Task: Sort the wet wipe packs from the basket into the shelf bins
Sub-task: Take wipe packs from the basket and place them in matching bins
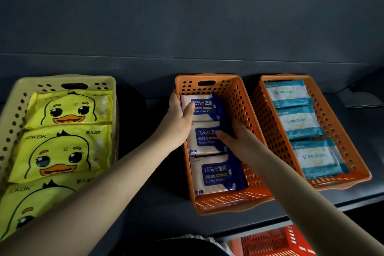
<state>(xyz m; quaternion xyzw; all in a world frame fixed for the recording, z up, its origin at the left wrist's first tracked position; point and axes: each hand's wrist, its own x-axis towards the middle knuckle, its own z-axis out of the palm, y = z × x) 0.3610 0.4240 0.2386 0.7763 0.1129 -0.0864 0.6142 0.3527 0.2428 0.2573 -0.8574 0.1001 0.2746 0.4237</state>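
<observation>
Three bins on the shelf (158,203).
- Yellow bin (12,110), left: duck packs (68,108), three showing in a row.
- Right orange bin (342,141): three teal packs (299,120), front to back.
- Middle orange bin (234,97): front pack (214,174) and centre pack (205,139) lie flat. The rear alcohol pack (204,108) is at the back, right end tilted up, not yet settled.

Left grip (178,118) is clamped on the rear alcohol pack's left edge, thumb on its face. Right grip (236,137) pinches the right end, thumb on top, fingers mostly hidden behind the edge.

Progress, by my reading: late. This pack needs only pressing flat. A red basket (274,241) shows below the shelf (just a corner, contents hidden), so what remains cannot be told.

Room: the packs hug the middle bin's left wall, and a free strip runs along its right wall, where the right grip sits. The back wall is just beside the rear pack. There is a wide dark gap between the yellow and middle bins.
</observation>
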